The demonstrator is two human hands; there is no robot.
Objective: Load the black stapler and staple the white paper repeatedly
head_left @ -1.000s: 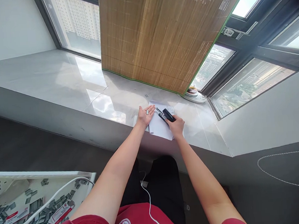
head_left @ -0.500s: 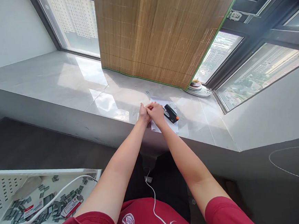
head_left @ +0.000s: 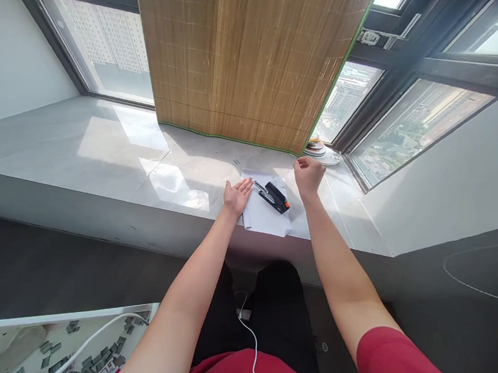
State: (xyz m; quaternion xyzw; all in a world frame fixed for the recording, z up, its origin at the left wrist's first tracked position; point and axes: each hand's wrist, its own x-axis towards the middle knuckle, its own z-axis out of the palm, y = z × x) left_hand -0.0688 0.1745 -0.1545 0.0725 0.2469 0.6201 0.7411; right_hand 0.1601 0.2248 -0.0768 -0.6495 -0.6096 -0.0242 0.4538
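Palm up and fingers stretched out, my left hand (head_left: 236, 196) is at the left edge of the white paper (head_left: 264, 221) on the window sill. A black stapler (head_left: 277, 198) with an orange tip lies on the paper, its metal magazine (head_left: 263, 192) swung out toward my left fingertips. My right hand (head_left: 309, 176) is raised to the right of the stapler, apart from it, fingers curled in a pinch. Whatever the pinch holds, if anything, is hidden. Two small grey strips (head_left: 236, 161) rest on the sill behind the paper.
A bamboo blind (head_left: 239, 66) hangs over the window down to the sill (head_left: 113, 162). Stacked plates (head_left: 326, 156) stand in the right corner. At lower left, a white basket (head_left: 69, 316) holds many grey staple strips and red-white boxes. A white cable (head_left: 253, 347) hangs before my shirt.
My hands, together before, have parted. The right one has moved right, past the stapler, and the left has opened palm up. The stapler now shows fully.
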